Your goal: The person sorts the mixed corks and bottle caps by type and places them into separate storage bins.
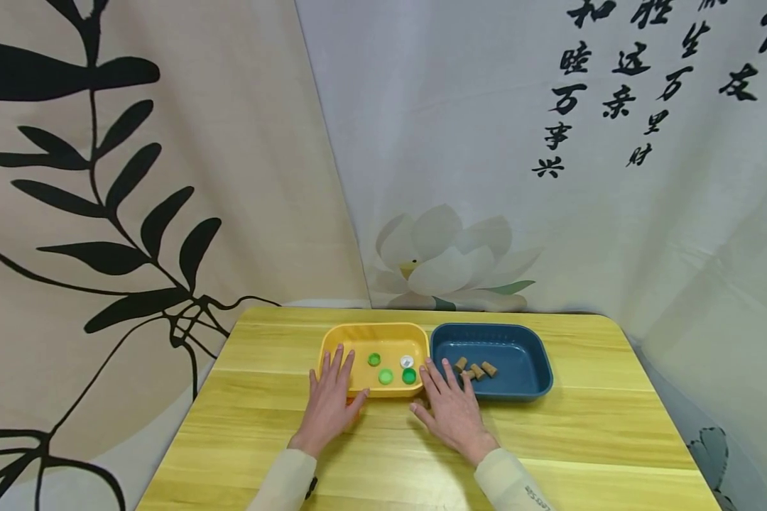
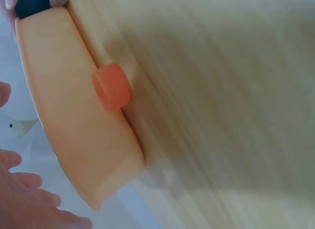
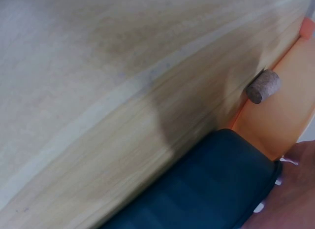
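Note:
My left hand [image 1: 330, 410] is spread over the front left of a yellow tray [image 1: 358, 330], its fingers straight and nothing in its grip. Three green bottle caps [image 1: 386, 376] and a white one [image 1: 407, 361] lie inside that tray. An orange bottle cap [image 2: 113, 86] stands on the table against the tray's front wall, mostly hidden by the left hand in the head view. My right hand [image 1: 454, 417], fingers extended, reaches over the front where the yellow tray meets a blue tray [image 1: 518, 387]. Several corks [image 1: 478, 371] lie in the blue tray. One cork [image 3: 265, 86] lies on the table by the yellow tray's front.
Both trays stand side by side near the back of a wood-grain table [image 1: 588, 440]. Behind the table hang cloth curtains [image 1: 473, 142] printed with leaves, a flower and writing.

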A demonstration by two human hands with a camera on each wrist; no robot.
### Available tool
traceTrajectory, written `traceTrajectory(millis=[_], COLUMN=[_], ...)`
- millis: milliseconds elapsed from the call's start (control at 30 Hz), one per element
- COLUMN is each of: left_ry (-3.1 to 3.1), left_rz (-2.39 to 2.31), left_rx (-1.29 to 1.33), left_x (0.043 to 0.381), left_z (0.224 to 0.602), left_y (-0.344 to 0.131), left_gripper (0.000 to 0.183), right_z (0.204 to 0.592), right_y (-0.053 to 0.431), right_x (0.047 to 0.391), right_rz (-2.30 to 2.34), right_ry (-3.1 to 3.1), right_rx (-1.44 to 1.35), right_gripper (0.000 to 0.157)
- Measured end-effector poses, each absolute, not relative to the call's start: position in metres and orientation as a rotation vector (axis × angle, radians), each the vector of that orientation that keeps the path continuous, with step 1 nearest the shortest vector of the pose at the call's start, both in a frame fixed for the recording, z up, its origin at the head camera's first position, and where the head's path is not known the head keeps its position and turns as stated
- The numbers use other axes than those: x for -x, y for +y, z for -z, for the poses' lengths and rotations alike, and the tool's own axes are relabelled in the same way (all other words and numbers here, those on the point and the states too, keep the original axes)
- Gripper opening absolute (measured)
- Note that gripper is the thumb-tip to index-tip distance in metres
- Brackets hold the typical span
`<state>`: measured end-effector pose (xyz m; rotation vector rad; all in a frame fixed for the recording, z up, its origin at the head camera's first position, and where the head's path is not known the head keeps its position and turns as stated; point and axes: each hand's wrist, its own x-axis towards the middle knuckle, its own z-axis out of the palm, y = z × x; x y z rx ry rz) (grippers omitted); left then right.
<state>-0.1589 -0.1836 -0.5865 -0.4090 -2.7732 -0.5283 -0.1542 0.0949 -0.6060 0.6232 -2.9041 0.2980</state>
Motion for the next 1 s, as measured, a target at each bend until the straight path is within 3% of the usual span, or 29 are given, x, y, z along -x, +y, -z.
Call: traceTrajectory(millis=[533, 1000], left_ry=[-2.805, -2.685], left_rz=[0.507, 0.472], left_rx=[0.495, 0.621], left_x=[0.137, 0.113], left_z=[0.588, 0.594], left_y=[-0.197, -0.223], left_gripper=[0.085, 0.069], right_z=[0.605, 0.607], right_y=[0.096, 0.096], right_x=[0.155, 0.155], right_rz=[-0.296, -0.287], right_ry=[-2.932, -2.931], right_rx=[-0.621, -0.620], right_gripper=[0.076, 0.077])
